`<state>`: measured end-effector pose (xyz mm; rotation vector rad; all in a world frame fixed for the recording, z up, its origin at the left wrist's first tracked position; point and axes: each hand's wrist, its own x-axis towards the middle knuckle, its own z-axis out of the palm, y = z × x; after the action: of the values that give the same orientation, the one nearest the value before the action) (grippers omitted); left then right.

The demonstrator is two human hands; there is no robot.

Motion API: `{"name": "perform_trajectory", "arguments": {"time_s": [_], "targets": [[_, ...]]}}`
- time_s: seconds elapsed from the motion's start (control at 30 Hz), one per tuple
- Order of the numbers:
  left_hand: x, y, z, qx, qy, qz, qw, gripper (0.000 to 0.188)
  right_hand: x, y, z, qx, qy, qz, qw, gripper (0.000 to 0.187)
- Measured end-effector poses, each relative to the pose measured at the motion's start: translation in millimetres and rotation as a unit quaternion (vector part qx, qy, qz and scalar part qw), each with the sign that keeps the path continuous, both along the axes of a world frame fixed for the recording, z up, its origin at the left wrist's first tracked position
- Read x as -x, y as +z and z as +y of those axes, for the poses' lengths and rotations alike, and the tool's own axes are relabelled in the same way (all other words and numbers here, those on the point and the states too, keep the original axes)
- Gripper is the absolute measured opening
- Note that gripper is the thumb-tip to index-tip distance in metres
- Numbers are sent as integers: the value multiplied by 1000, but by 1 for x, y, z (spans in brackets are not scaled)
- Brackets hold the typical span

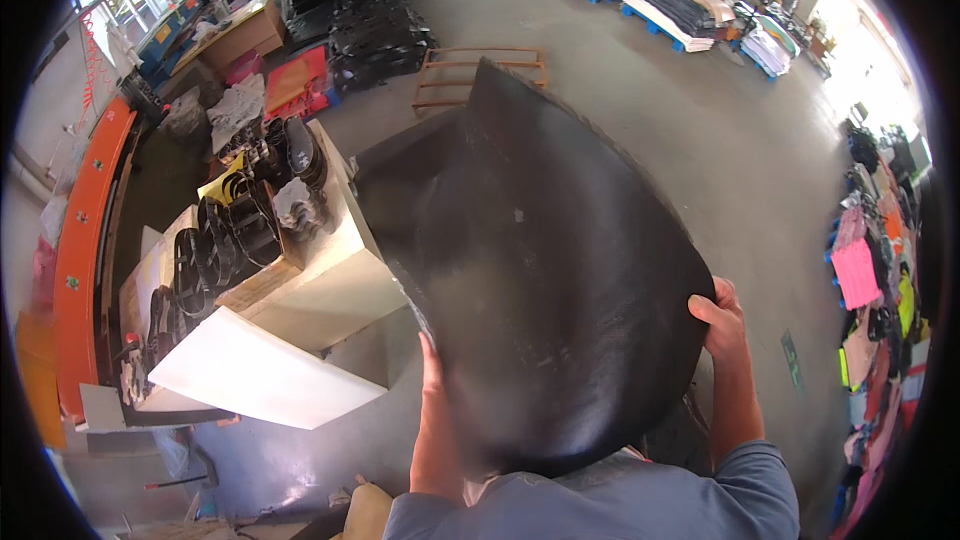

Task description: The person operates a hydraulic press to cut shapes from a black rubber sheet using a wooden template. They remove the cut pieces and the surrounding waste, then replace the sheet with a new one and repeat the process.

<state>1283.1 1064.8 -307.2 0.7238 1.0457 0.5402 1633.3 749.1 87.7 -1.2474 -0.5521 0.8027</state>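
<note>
A large black flexible sheet (540, 260), bent and slightly glossy, fills the middle of the head view between my hands. At its left edge, my left hand (430, 390) grips it with the thumb along the rim; the other fingers are hidden behind. My right hand (722, 318) pinches the right edge, thumb on the near face and fingers curled round the border. The sheet's far corner points up and away from me, and its lower edge bows close to my body. Beside the left hand lies a white board (270, 370) on the workbench.
A pale open-sided box (340, 270) and several dark loop-shaped frames (250, 220) stand at left, beside a long orange machine beam (95, 250). Farther off are black sheet stacks (370, 25), a wooden frame (475, 80) and loaded pallets (680, 5). Colourful pieces (855, 270) line the right.
</note>
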Motion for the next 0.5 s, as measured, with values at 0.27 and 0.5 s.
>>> {"name": "perform_trajectory", "arguments": {"time_s": [0.27, 0.5], "targets": [[5, 24, 49, -177, -165, 126, 962, 53, -34, -154, -100, 404, 5, -77, 911, 40], [-80, 118, -4, -417, -271, 321, 806, 45, -12, -354, -139, 539, 269, -331, 726, 57]]}}
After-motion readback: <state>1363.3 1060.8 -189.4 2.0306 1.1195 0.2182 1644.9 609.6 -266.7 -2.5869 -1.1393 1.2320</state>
